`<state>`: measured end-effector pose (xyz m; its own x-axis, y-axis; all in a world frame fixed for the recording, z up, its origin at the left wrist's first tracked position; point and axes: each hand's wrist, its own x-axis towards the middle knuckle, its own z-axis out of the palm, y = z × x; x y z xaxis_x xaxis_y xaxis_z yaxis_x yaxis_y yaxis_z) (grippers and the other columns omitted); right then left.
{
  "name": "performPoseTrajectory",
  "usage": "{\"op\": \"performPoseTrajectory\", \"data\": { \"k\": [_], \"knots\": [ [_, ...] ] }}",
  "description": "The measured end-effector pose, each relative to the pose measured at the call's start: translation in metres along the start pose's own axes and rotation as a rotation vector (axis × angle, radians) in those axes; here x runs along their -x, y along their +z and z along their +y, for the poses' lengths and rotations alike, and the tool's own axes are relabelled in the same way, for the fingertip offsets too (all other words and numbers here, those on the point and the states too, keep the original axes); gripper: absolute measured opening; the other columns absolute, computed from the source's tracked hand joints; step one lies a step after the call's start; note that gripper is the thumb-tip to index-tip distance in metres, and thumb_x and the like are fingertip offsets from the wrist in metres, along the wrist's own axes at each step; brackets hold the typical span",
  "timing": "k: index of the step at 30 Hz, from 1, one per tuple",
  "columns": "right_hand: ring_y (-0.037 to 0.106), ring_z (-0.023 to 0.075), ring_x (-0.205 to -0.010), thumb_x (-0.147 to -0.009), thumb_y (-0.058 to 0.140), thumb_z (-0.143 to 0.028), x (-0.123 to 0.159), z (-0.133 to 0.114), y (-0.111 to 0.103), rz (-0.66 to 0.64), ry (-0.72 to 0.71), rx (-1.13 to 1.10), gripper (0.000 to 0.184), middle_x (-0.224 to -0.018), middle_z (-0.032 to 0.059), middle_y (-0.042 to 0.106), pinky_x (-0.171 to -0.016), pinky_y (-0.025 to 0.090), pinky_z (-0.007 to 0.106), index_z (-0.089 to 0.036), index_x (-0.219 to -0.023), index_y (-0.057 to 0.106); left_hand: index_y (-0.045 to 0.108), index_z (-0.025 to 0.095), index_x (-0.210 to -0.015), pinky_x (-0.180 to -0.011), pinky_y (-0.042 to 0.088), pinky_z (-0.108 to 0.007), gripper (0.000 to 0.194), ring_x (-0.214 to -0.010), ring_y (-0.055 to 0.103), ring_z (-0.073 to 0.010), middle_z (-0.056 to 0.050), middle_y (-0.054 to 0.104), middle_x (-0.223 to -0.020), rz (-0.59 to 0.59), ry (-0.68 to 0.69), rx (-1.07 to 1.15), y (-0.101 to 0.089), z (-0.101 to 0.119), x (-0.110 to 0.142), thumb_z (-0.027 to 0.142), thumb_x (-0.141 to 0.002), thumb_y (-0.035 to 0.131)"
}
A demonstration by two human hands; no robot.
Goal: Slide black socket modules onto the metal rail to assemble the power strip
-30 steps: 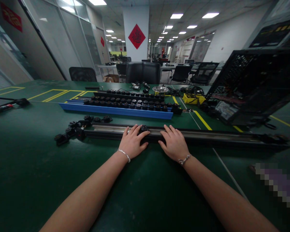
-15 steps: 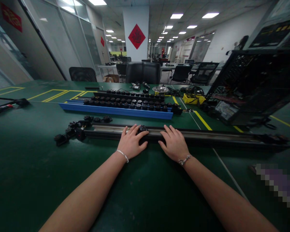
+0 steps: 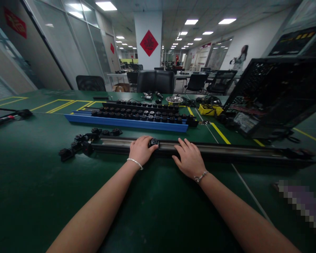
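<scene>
A long black metal track (image 3: 226, 150) with a silvery channel lies across the green table in front of me. On it, near the middle, sits a small black socket module (image 3: 154, 142). My left hand (image 3: 141, 151) is closed around this module, thumb on the near side and fingers curled over the track. To the right, my right hand (image 3: 189, 156) rests on the track with its fingers apart, holding nothing. Loose black socket modules (image 3: 80, 142) lie in a cluster by the track's left end.
Behind the track lies a blue rail (image 3: 126, 123) beside black rails carrying rows of modules. Farther back are a metal bowl (image 3: 174, 100) and a yellow box (image 3: 210, 109). A large open black case (image 3: 276, 95) stands at right. A person (image 3: 241, 58) is in the background.
My left hand has curled its fingers and thumb around the socket module; before, they were stretched out beside it. My right hand has barely moved. A person has come into view at the back right.
</scene>
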<state>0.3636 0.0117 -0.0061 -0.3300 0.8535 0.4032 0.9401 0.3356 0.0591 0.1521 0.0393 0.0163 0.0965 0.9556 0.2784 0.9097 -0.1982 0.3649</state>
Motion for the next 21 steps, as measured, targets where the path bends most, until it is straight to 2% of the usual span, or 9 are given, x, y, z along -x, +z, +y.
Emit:
{"op": "performPoseTrajectory", "data": {
  "k": [21],
  "knots": [
    [0.035, 0.0301, -0.13, -0.086, 0.043, -0.04, 0.0, 0.001, 0.0, 0.001, -0.006, -0.013, 0.042, -0.14, 0.0133, 0.045, -0.102, 0.029, 0.045, -0.016, -0.117, 0.059, 0.058, 0.031, -0.112, -0.095, 0.036, -0.041, 0.032, -0.115, 0.053, -0.0221, -0.001, 0.063, -0.119, -0.06, -0.053, 0.023, -0.011, -0.019, -0.005, 0.043, -0.084, 0.051]
  ]
}}
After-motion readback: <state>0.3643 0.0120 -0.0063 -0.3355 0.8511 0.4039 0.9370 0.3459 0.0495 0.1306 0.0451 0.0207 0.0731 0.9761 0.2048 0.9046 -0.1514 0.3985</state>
